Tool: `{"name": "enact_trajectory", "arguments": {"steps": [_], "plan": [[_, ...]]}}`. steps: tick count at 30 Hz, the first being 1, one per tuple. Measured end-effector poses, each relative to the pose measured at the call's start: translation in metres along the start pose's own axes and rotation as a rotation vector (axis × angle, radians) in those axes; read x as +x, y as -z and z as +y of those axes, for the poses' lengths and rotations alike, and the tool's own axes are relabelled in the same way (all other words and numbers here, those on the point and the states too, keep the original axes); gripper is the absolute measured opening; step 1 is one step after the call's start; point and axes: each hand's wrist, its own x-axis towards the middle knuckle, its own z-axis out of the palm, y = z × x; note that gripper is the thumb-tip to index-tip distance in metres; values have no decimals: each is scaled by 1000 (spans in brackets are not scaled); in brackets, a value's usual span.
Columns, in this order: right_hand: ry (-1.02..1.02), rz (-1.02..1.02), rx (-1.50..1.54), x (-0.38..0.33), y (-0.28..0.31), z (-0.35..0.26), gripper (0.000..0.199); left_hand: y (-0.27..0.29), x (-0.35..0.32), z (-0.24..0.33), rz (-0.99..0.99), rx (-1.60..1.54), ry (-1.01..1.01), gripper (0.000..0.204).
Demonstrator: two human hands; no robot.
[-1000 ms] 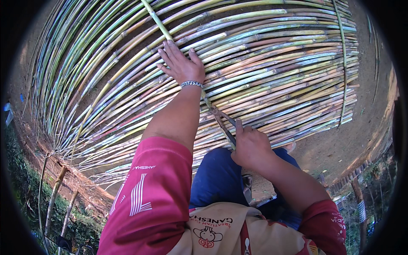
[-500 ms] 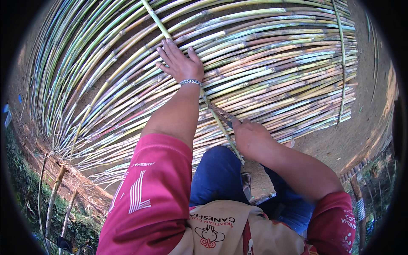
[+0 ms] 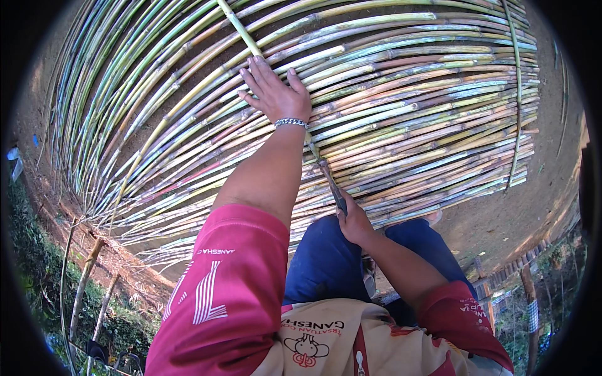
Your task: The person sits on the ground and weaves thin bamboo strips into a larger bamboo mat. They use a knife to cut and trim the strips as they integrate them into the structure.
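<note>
My left hand (image 3: 276, 94), with a chain bracelet at its wrist, lies palm down with fingers spread. It rests over a green bamboo cross pole (image 3: 239, 28) that runs across a wide layer of long bamboo poles (image 3: 401, 103). Below that wrist, a short stretch of the cross pole shows again. My right hand (image 3: 357, 222), near my knee, is closed round the dark handles of rusty brown pincers (image 3: 330, 178). Their jaws point up at the cross pole below my left wrist; whether they grip anything there cannot be made out.
Another thin cross pole (image 3: 517, 94) lies over the poles near their right ends. At the left they draw together beside wooden stakes (image 3: 84, 282) and greenery. Bare soil (image 3: 489, 216) borders the right side. My knees (image 3: 326, 263) are close to the poles' near edge.
My right hand has drawn in to the left and lower, and the pincers have turned steeper. The whole view has shifted slightly; my left hand stays on the cross pole.
</note>
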Motion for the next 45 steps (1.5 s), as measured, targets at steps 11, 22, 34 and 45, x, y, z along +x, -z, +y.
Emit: {"name": "enact_trajectory", "arguments": {"steps": [11,22,34,45], "plan": [[-110,-47,-9,-21,16,-34,61,-1,0,1,31,-27,0,74],[-170,-184,108,-29,52,-61,68,0,0,0,21,-28,10,75],[-189,-442,-390,-9,117,-129,74,0,0,1,23,-12,2,75],[-127,-442,-666,8,119,-158,64,-3,-1,0,27,-15,-1,76]]}}
